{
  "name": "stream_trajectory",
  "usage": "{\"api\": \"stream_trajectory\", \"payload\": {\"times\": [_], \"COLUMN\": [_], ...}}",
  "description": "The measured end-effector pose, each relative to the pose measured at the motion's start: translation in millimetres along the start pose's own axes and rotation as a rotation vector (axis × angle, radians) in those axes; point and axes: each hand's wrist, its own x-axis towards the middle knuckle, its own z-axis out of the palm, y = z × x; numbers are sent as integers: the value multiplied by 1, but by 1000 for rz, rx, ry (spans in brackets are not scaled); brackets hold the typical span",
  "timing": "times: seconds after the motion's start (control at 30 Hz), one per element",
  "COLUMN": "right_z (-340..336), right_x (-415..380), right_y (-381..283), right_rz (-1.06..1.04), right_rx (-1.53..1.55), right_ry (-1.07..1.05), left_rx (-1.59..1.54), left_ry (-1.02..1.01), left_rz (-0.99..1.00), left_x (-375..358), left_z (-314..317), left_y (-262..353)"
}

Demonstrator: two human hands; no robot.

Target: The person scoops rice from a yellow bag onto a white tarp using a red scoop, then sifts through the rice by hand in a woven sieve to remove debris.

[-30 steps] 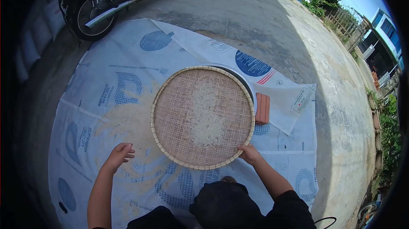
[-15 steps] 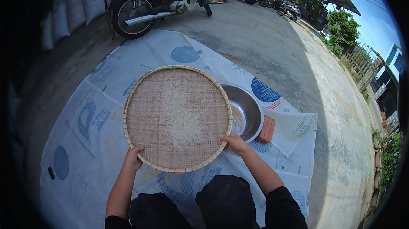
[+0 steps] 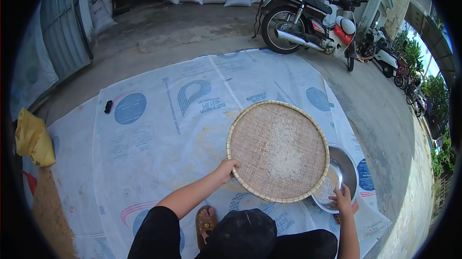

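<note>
Woven tray (image 3: 278,151) holding rice (image 3: 284,150)

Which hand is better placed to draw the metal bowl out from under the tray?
Right. The right hand rests on the near rim of the metal bowl, which sits partly under the woven tray. The left hand is occupied gripping the tray's near-left rim.

Round woven bamboo tray (image 3: 278,150), rice grains at centre, overlapping steel bowl (image 3: 342,174) rim.
</note>
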Motion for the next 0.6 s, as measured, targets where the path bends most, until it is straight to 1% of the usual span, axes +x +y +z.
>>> {"api": "stream_trajectory", "payload": {"times": [0.07,0.13,0.17,0.23,0.27,0.33,0.37,0.4,0.47,0.5,0.53,0.6], "right_z": [-24,-46,-68,-78,-77,-79,-70,-95,-105,-114,-121,-154], "right_x": [-12,-36,-55,-64,-66,-78,-94,-122,-137,-143,-156,-165], "right_y": [2,-15,-13,-18,-27,-45,-66,-55,-47,-46,-31,47], "right_rz": [-121,-87,-94,-188,-181,-300,-289,-315,-297,-272,-243,-439], "right_rx": [-100,-174,-172,-326,-331,-697,-709,-706,-613,-690,-765,-1060], "right_ry": [22,14,2,-50,-52,7,44,32,193,272,361,459], "left_rx": [-4,12,30,29,30,29,25,16,25,0,-18,-80], "left_ry": [57,62,67,67,65,68,70,84,80,131,125,183], "left_rz": [-14,-3,4,15,25,31,44,67,63,81,88,135], "left_x": [-4,-6,-24,-15,-7,-7,-7,-37,-41,-43,-45,-55], "left_z": [5,7,12,10,8,9,9,16,16,26,28,29], "left_y": [0,5,-2,8,17,22,24,4,-2,-3,-4,-17]}}
